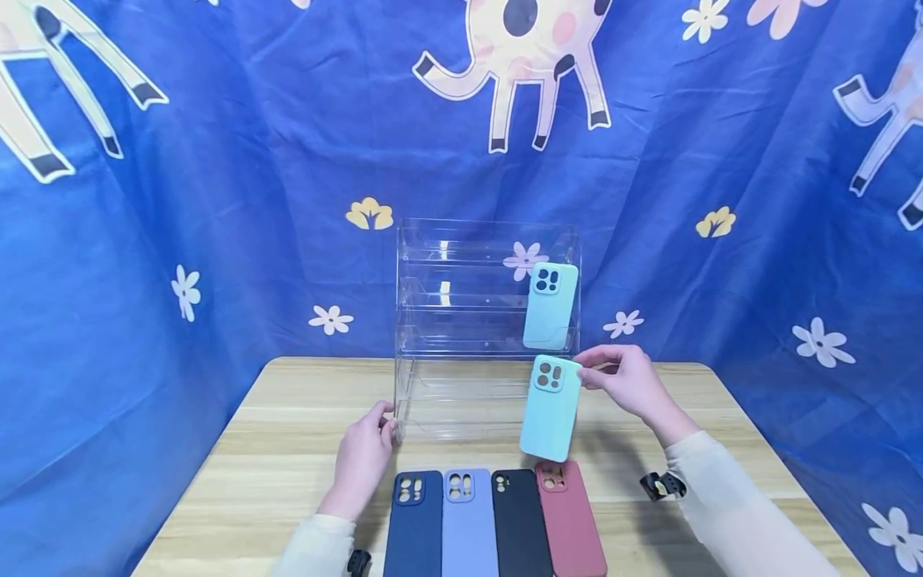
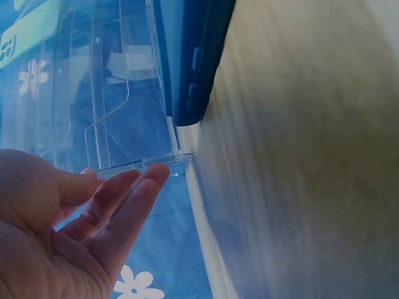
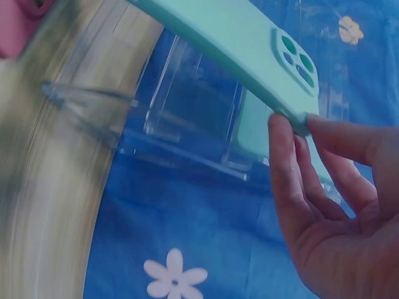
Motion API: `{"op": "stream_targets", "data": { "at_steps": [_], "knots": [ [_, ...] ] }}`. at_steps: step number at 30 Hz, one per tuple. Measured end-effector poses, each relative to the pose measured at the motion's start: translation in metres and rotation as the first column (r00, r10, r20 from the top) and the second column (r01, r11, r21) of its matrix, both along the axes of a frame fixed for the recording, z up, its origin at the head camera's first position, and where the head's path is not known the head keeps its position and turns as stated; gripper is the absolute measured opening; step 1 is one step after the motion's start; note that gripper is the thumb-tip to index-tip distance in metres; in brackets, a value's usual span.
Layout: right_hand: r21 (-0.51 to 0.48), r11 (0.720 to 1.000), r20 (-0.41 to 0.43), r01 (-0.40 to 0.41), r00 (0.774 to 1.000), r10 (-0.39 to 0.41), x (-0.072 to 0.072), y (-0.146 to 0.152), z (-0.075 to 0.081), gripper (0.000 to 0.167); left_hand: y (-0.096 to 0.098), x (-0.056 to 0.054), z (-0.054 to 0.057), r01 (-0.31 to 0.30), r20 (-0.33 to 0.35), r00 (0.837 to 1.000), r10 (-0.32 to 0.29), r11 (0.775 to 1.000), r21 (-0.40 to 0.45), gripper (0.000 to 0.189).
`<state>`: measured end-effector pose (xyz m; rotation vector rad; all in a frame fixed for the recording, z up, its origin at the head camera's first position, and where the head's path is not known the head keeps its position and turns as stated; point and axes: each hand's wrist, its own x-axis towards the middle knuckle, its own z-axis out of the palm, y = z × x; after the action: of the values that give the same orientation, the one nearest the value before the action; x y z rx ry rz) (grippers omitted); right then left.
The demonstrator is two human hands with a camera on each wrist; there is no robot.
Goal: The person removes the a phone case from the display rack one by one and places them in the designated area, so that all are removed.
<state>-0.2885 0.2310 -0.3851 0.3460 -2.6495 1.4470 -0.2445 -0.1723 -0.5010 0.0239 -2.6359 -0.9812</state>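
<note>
A mint-green phone case (image 1: pixel 550 409) is pinched at its upper right corner between the thumb and fingers of my right hand (image 1: pixel 626 381), in front of the lower part of a clear tiered rack (image 1: pixel 461 344). The right wrist view shows thumb and fingertips on the corner next to the camera cutouts of this case (image 3: pixel 249 50). A second mint-green case (image 1: pixel 551 308) leans on an upper tier at the rack's right side. My left hand (image 1: pixel 364 453) is at the rack's lower left side. In the left wrist view, its loosely extended fingers (image 2: pixel 128 215) touch the rack's edge (image 2: pixel 177 163).
Along the table's front lie a dark blue case (image 1: pixel 414 525), a lavender case (image 1: pixel 470 529), a black case (image 1: pixel 521 525) and a dark pink case (image 1: pixel 574 525), side by side. A blue patterned curtain (image 1: pixel 324 200) hangs behind the wooden table (image 1: pixel 303 401).
</note>
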Motion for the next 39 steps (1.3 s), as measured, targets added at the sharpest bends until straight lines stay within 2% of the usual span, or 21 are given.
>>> {"op": "stream_targets", "data": {
  "at_steps": [10,17,20,26,34,39],
  "knots": [
    [-0.008,0.999,0.161,-0.039,0.986,0.04,0.009,0.033,-0.013,0.026,-0.001,0.001,0.002,-0.001,-0.009,1.0,0.0,1.0,-0.014,0.021],
    [-0.033,0.997,0.223,-0.074,0.972,0.079,0.016,0.052,-0.022,0.03,-0.001,0.0,0.004,-0.005,-0.007,1.0,0.005,1.0,-0.022,0.022],
    [-0.034,0.996,0.266,-0.088,0.959,0.094,0.019,0.061,-0.025,0.03,0.0,0.001,0.004,-0.008,-0.013,1.0,0.007,1.0,-0.019,0.022],
    [-0.025,0.989,0.363,-0.146,0.92,0.145,0.025,0.078,-0.036,0.028,0.0,0.001,0.002,-0.011,-0.011,1.0,0.011,1.0,-0.02,0.021],
    [-0.031,0.979,0.41,-0.203,0.89,0.198,0.026,0.092,-0.06,0.025,0.0,0.0,0.002,-0.009,0.002,1.0,0.009,1.0,-0.014,0.021],
    [-0.049,0.982,0.433,-0.185,0.882,0.187,0.027,0.097,-0.075,0.025,0.0,0.0,0.0,-0.01,-0.007,1.0,0.01,1.0,-0.02,0.021]
  ]
}}
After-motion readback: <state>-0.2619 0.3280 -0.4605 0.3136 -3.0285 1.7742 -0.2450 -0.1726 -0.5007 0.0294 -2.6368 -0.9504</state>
